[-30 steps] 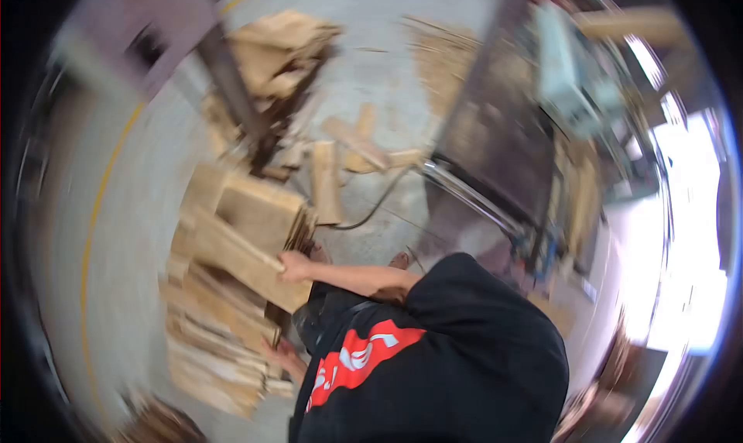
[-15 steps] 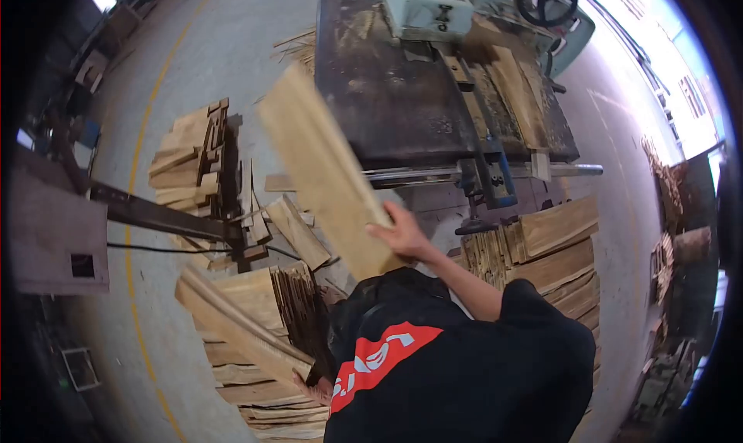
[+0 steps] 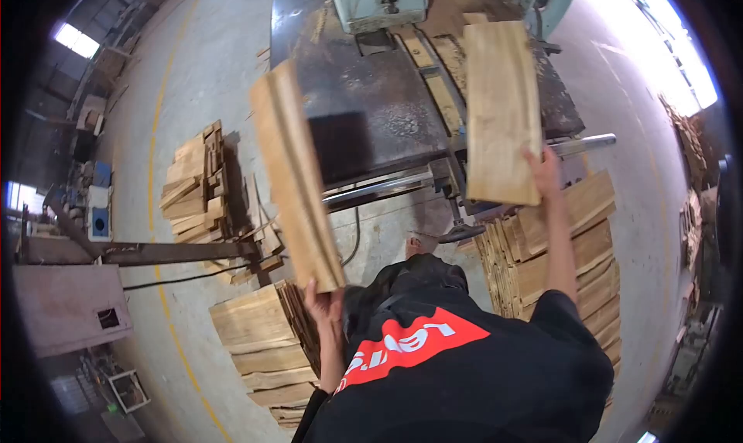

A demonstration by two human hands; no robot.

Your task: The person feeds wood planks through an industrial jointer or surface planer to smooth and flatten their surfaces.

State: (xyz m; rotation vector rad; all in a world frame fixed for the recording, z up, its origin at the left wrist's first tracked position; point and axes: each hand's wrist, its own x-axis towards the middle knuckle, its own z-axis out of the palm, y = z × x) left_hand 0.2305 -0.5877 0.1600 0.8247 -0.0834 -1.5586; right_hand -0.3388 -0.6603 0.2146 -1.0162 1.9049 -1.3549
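Note:
My left hand (image 3: 325, 303) grips the lower end of a long wooden board (image 3: 290, 180) with a dark, uneven edge, tilted up over the near left corner of the machine table. A wider, paler plank (image 3: 501, 110) is in my right hand (image 3: 543, 172), held by its lower right edge above the right side of the saw table (image 3: 387, 125). The plank covers part of the table's fence and rail. Both boards are apart from each other.
Stacks of boards stand on the floor to my left (image 3: 259, 327) and right (image 3: 576, 249). Another wood pile (image 3: 193, 180) lies farther left, beside a metal beam (image 3: 178, 251). A metal rail (image 3: 379, 191) and a handwheel (image 3: 462, 233) jut from the table's front.
My right hand has carried its plank from the left over to the right side of the table. My left hand has raised its board from above the left stack to near the table.

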